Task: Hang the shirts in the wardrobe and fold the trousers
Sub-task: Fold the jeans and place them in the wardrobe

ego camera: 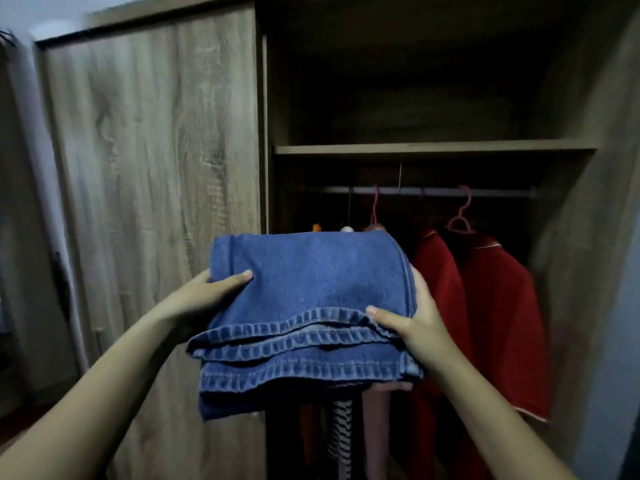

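Observation:
Folded blue denim trousers are held up in front of the open wardrobe. My left hand grips their left edge, thumb on top and fingers underneath. My right hand grips the right edge the same way. Behind the trousers, two red shirts hang on pink hangers from the rail. Further garments hang partly hidden behind the denim, among them a striped one.
A wooden shelf runs above the rail, with a dark compartment over it. The closed wood-grain door fills the left half. The wardrobe's right side panel stands close on the right.

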Available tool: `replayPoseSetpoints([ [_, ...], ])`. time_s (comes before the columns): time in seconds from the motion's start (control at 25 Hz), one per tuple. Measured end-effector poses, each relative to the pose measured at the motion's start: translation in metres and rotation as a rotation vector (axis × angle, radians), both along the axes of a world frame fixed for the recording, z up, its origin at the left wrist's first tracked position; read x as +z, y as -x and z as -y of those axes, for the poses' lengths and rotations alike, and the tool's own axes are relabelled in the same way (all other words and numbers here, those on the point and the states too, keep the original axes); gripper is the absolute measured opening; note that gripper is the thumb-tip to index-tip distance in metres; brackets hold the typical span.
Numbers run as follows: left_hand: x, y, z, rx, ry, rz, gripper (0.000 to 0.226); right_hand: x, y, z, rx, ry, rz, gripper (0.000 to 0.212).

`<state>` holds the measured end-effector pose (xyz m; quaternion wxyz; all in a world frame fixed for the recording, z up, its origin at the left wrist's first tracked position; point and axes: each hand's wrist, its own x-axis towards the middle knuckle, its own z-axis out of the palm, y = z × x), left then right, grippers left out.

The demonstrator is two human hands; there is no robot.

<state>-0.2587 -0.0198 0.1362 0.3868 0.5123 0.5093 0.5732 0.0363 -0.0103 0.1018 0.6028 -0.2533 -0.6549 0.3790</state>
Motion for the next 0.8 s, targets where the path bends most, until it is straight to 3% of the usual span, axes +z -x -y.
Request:
replayPoseSetpoints([
  [0.08,0.015,-0.021,-0.010,0.021,-0.119,0.014,0.026,0.015,-0.015,-0.003,-0.113,-0.067,0.104,0.084],
  [0.32,0.110,-0.093,-0.054,0.091,-0.530,-0.140,0.029,0.095,-0.078,-0.030,-0.381,-0.362,0.135,0.094],
  [0.52,0.212,-0.154,-0.123,0.115,-0.712,-0.294,0.055,0.170,-0.126,-0.071,-0.573,-0.463,0.027,0.091],
  [0.68,0.254,-0.199,-0.188,0.215,-0.712,-0.386,0.071,0.214,-0.147,-0.112,-0.789,-0.348,0.122,0.090],
  [0.8,0.250,-0.213,-0.228,0.309,-0.546,-0.705,0.077,0.240,-0.171,-0.128,-1.033,0.023,0.608,0.086],
])
